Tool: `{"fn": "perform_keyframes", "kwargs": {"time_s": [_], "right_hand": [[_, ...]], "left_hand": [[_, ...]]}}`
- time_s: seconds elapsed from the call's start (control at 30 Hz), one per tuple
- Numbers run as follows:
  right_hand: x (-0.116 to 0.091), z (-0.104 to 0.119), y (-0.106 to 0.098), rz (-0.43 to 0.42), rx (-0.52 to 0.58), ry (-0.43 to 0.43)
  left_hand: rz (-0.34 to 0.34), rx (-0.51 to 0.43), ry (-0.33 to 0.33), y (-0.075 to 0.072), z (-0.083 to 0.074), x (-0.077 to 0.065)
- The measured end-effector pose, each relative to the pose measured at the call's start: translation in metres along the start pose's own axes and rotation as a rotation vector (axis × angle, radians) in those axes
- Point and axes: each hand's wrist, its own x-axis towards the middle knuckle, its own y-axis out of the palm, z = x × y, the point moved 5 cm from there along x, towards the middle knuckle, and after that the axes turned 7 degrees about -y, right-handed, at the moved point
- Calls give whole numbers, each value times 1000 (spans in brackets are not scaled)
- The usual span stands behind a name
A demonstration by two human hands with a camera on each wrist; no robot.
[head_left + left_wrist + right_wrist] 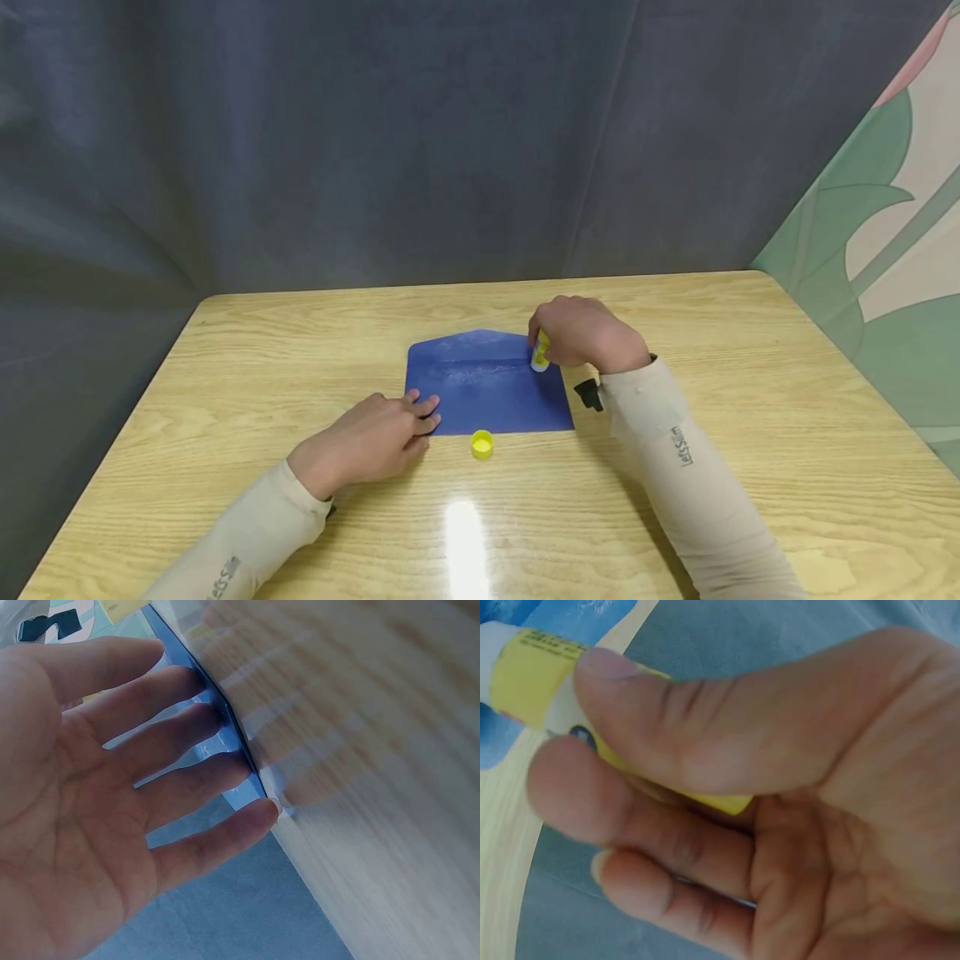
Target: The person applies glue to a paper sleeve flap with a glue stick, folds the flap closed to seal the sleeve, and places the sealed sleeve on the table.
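Observation:
A blue envelope (498, 404) lies on the wooden table with its flap folded out toward the back; whitish smears show on the flap and just below the fold. My left hand (382, 437) rests its extended fingertips on the envelope's lower left corner. In my right hand (588, 332) is a yellow and white glue stick (540, 352), its white end down at the envelope's right side near the fold. The right wrist view shows thumb and fingers curled round the glue stick's yellow barrel (529, 675). A yellow cap (482, 445) stands just in front of the envelope's near edge.
The wooden table (750, 400) reaches out on both sides of the envelope. Behind it hangs a dark curtain (420, 150), which also runs down the left. A wall with a leaf pattern (900, 292) borders the right. Glare marks the tabletop in front.

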Motion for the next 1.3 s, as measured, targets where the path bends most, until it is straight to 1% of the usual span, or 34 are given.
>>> {"fn": "perform_keyframes", "kwargs": {"time_s": [0.17,0.33,0.47,0.63,0.97,1.2,1.3], "right_hand": [[0,-3,-1,13,2,37],[-1,-6,-1,36,-34,68],[-2,-8,-1,37,-45,69],[-3,-10,-1,38,-33,78],[-4,-11,-1,40,-34,86],[-7,-12,-3,30,-58,71],[-9,-13,-4,36,-69,84]], "left_hand": [[2,-3,0,-1,0,0],[-4,-8,0,-1,0,-1],[-11,3,4,-1,0,0],[-19,16,13,-1,0,0],[-30,12,34,0,0,1],[-38,15,38,0,0,1],[-37,17,39,-1,0,1]]}}
